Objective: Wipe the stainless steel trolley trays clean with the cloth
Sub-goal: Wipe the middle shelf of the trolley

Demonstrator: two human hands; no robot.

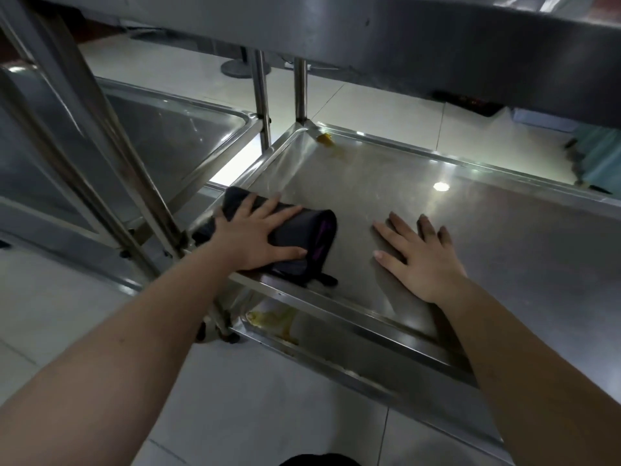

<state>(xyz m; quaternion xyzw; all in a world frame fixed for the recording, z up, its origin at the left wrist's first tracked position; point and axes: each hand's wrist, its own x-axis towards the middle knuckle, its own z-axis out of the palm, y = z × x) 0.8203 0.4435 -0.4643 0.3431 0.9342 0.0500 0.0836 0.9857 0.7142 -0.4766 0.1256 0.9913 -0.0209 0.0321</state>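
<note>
Dark folded cloth (304, 235) is lying under my spread, pressing left hand (252, 235). My flat right hand (420, 260) is bracing the stainless steel trolley tray (504, 237), so I'm wanting firm, overlapping strokes.

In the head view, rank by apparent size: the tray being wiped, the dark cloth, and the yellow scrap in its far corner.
1. tray
2. dark cloth
3. yellow scrap, farther away but plainly smallest

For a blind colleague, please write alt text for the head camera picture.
A left hand presses a dark folded cloth on the left end of a steel trolley tray, while the right hand lies flat on the tray beside it. A yellow scrap sits in the far corner, and yellow stains mark the tray below.
</note>
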